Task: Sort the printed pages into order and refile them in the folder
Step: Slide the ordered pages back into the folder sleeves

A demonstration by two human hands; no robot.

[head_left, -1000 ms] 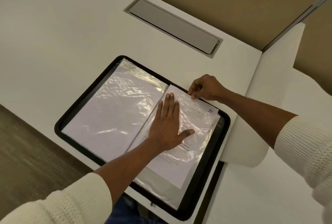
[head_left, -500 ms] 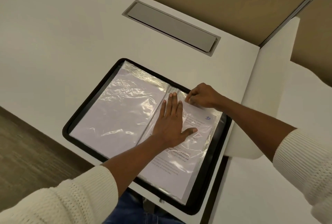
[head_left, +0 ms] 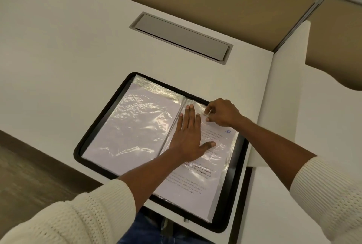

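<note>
Two hands: both were over the right half of the folder (head_left: 231,185).
Folder: it lay open on the worktop (head_left: 78,47), and its near edge stuck out past the worktop's edge.
Left hand (head_left: 189,138): it lay flat just beside the folder's middle fold, with straight fingers and the thumb out, pressing down on the clear sleeve (head_left: 219,151).
Right hand (head_left: 222,112): its fingers were curled and pinched the top edge of the clear sleeve, close to the folder's top edge. I could not tell if it held the paper too.
Page (head_left: 195,181): this printed sheet lay in the right half of the folder. A blue "10" (head_left: 227,131) was written in its top corner, and it looked to be inside the clear sleeve.
Other sheet (head_left: 133,130): it sat in a crinkly sleeve in the left half of the folder and looked blank from here.
Done, I think: page 10 looked as good as filed, with one sheet filed beside it.
Left, I think: settling the page down, letting go, and turning to the next sleeve if more pages were waiting.
Not sure: how many pages were filed underneath was hidden.
</note>
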